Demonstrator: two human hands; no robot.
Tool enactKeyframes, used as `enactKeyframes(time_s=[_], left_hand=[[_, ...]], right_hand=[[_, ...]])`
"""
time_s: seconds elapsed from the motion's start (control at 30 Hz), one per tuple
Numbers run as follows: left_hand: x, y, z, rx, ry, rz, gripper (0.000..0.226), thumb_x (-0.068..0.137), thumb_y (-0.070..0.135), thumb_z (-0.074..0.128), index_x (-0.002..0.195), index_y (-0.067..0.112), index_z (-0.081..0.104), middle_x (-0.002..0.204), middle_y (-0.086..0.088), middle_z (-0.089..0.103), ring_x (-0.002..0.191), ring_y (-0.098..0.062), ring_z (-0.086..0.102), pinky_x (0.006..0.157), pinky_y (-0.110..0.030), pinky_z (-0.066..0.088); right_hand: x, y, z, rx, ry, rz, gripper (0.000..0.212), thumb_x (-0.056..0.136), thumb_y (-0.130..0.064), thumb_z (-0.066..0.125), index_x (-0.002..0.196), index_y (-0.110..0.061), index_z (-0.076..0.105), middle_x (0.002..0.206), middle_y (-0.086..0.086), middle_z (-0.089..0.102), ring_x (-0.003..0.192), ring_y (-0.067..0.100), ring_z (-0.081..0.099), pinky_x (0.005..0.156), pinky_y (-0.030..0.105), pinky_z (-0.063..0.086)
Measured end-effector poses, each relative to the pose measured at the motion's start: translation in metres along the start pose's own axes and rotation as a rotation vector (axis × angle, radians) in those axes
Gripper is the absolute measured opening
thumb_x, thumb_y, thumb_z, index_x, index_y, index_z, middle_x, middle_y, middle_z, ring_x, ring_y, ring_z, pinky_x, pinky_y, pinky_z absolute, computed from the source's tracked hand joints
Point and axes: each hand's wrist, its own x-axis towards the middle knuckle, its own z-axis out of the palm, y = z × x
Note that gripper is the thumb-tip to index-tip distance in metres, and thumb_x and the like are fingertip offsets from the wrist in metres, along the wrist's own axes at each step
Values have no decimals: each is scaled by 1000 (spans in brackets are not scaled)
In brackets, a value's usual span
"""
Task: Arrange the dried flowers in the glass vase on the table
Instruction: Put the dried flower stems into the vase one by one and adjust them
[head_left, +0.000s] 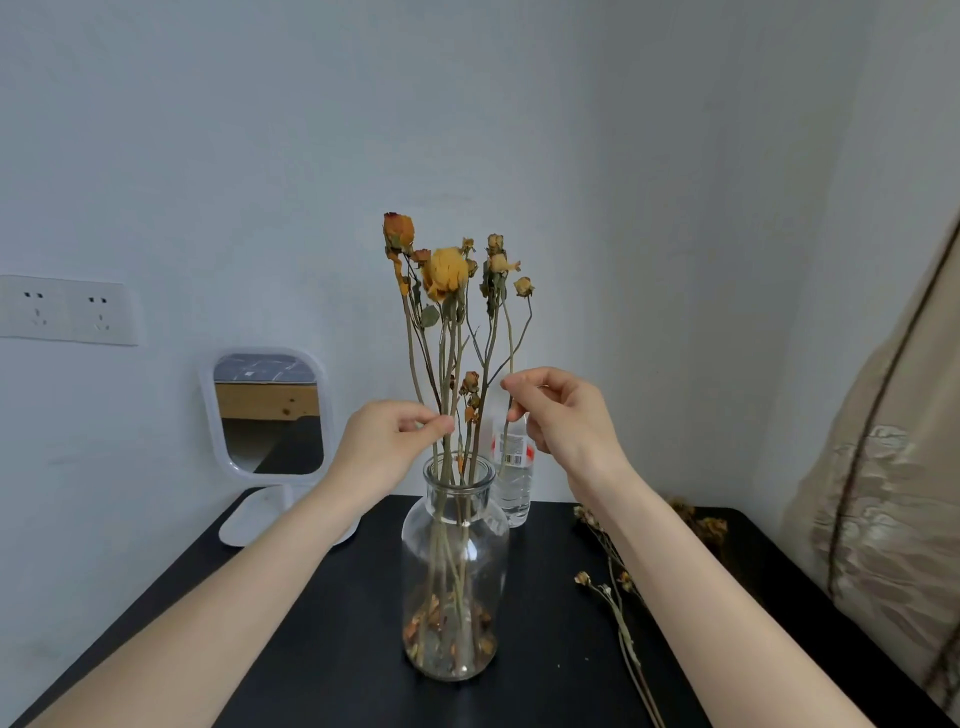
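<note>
the clear glass bottle-shaped vase (455, 566) stands upright on the black counter (322, 623), holding tall dried yellow-orange flowers (447, 275). the left hand (387, 441) pinches stems just above the rim; the right hand (563, 415) pinches one thin stem (slightly higher). loose dried sprigs (618, 613) lie on the counter to the right.

Pale blue-grey walls (260, 130) meet in a corner behind a black desk (322, 649). A double wall socket (67, 310) sits left; a beige curtain (883, 493) hangs right.
</note>
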Motion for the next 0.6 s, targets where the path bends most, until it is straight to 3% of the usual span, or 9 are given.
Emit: enactKeyframes(time_s=[0.13,0.23,0.3,0.4,0.47,0.53,0.6], left_hand=[[-7,-7,-1,27,65,-43,15,77,34,71,84,21,76,74,11,67,75,-6,59,61,-14,38],[-20,-16,2,26,201,-12,12,75,36,73,81,27,70,61,9,57,62,-6,53,54,-9,36],[-30,-26,7,-47,233,-42,24,70,45,72,84,29,60,69,8,54,66,-4,52,55,-7,38],[-41,-41,21,-128,67,-155,70,49,64,68,106,29,46,102,13,53,95,-3,52,76,-14,38],[-44,-48,32,-122,-34,-185,94,41,70,70,121,30,39,113,15,48,104,-2,48,83,-19,35],[-45,-49,42,-116,-79,-164,93,39,74,72,118,37,38,112,21,47,101,4,47,81,-16,36],[-42,-49,51,-95,-61,-146,83,40,73,70,111,37,45,112,19,51,104,0,50,86,-23,44]], right_hand=[[1,4,2,-40,-1,1,14,90,-15,59,92,-4,66,60,0,59,35,0,42,39,10,34],[2,7,2,-74,7,7,17,89,-17,60,94,-3,66,61,-1,61,45,5,43,43,12,38],[2,9,3,-96,11,6,17,89,-18,60,94,-2,66,63,-1,62,50,8,44,48,14,39],[1,11,5,-119,9,-17,14,90,-16,59,90,-4,66,64,0,62,45,-2,48,62,17,39],[0,11,6,-123,12,-29,11,90,-15,59,89,-7,66,65,0,63,45,-5,49,66,19,39],[1,11,7,-132,27,-49,10,90,-16,59,89,-10,66,66,0,63,48,-4,51,67,19,41],[1,10,8,-161,29,-76,9,90,-18,58,89,-12,65,67,0,63,49,-3,51,64,17,40]])
